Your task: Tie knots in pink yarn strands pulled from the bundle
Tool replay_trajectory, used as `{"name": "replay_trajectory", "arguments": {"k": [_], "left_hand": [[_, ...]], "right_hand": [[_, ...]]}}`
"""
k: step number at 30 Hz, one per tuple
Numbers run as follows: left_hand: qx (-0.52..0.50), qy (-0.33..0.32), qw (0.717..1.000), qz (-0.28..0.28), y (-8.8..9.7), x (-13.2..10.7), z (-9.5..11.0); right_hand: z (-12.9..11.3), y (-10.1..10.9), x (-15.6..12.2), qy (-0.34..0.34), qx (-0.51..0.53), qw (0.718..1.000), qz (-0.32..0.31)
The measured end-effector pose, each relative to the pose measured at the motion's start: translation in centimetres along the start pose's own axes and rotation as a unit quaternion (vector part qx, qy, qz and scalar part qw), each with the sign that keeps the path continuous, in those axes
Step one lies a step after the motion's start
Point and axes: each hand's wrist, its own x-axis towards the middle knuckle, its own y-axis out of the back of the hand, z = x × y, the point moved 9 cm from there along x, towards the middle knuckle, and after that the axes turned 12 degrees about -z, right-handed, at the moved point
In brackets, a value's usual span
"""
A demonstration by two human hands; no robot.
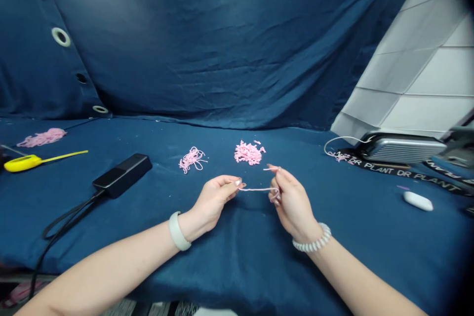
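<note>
A thin pink string [257, 189] runs nearly level between my two hands. My left hand [218, 195] pinches one end between thumb and fingertips. Curled around the other part of the string, my right hand [292, 200] has a short end sticking out above its thumb and a loop at its fingers. Beyond the hands, a pile of small pink pieces [248, 153] lies on the blue cloth. To its left is a loose tangle of pink strings [191, 159].
On the left lie a black power adapter [124, 175] with a cable, a yellow-handled tool [22, 163] and a pink yarn bundle [46, 137]. At right are a silver-and-black device [403, 149], a lettered black strap [392, 170] and a white case [418, 201]. A blue curtain [222, 44] hangs behind.
</note>
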Motion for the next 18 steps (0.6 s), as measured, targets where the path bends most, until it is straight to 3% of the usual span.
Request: {"name": "replay_trajectory", "arguments": {"k": [5,8,11,14,18], "left_hand": [[-0.067,-0.014,0.998,-0.013,0.5,0.2,0.5],[-0.093,-0.03,0.995,-0.01,0.8,0.3,1.4],[-0.103,-0.034,0.994,-0.018,0.6,0.4,1.7],[-0.101,-0.028,0.994,-0.038,0.0,0.4,1.4],[-0.053,-0.037,0.996,-0.054,-0.7,0.4,1.4]], "right_hand": [[-2.0,2.6,1.5,0.049,0.04,0.997,0.043],[-2.3,5.0,2.7,0.046,0.085,0.993,0.073],[-1.9,6.1,3.5,0.027,0.105,0.991,0.077],[-1.4,5.1,3.1,0.02,0.075,0.995,0.065],[-0.7,0.4,1.1,0.011,0.005,1.0,-0.028]]}}
